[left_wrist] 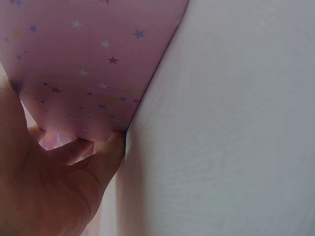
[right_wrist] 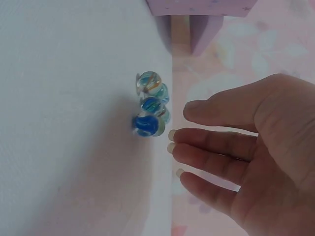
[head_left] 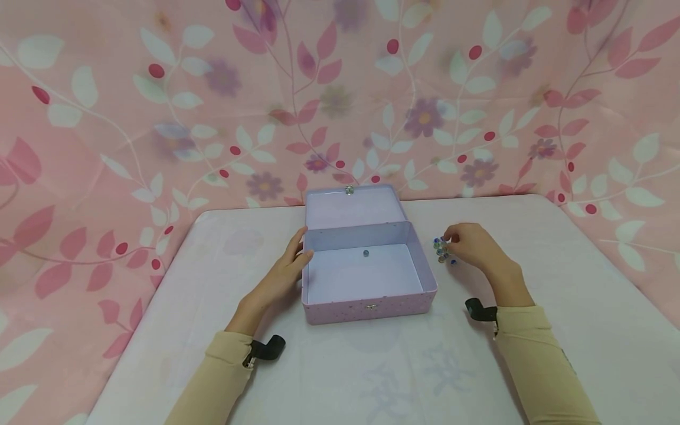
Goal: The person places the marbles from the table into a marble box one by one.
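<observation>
The box (head_left: 340, 313) sits between the hands, its lid (head_left: 350, 208) tipped back so the inside is reachable. The left hand (head_left: 287, 271) is spread against the left wall, probably to stop it sliding. One marble (head_left: 366, 253) lies inside; other marbles (head_left: 440, 252) cluster on the worktop (head_left: 574, 265) just right of it, handy for the right hand (head_left: 475, 245), whose thumb and fingers stand apart beside them, visibly pinching nothing.

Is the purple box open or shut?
Open: the purple box has its lid tilted back, and one marble shows inside.
</observation>
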{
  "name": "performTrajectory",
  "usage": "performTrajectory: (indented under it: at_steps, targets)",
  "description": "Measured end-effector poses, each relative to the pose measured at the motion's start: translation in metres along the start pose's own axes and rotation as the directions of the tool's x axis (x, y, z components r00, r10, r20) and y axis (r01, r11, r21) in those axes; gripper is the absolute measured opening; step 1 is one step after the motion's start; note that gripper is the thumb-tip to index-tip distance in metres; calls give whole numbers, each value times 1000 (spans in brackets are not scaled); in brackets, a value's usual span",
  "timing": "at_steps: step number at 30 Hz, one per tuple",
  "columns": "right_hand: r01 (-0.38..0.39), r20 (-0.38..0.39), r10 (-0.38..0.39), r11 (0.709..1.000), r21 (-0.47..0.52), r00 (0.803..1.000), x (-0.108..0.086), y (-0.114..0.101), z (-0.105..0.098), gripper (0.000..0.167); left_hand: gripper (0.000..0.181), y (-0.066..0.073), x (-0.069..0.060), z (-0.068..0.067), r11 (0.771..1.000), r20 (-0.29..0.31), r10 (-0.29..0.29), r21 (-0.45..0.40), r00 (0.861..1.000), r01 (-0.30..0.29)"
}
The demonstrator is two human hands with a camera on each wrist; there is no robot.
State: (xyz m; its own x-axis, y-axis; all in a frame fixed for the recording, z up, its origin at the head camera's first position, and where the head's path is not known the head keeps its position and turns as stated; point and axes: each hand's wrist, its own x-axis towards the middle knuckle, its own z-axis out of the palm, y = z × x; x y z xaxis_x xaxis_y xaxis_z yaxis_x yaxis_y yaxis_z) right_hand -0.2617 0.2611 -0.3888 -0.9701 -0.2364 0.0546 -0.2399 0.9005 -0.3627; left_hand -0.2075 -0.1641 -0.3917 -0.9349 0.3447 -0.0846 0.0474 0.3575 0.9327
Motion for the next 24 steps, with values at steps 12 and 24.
performTrajectory:
  at_steps: [12, 24]
  targets:
    - [-10, 37, 10, 1000, -5, 999, 1, 9, 8, 18, 68, -1, -1, 0, 1000, -1, 2, 4, 1000, -2]
    - [-2, 28, 3, 1000, -15, 1000, 3, 14, 13, 18, 69, 0, -1, 0, 1000, 1, 3, -4, 1000, -3]
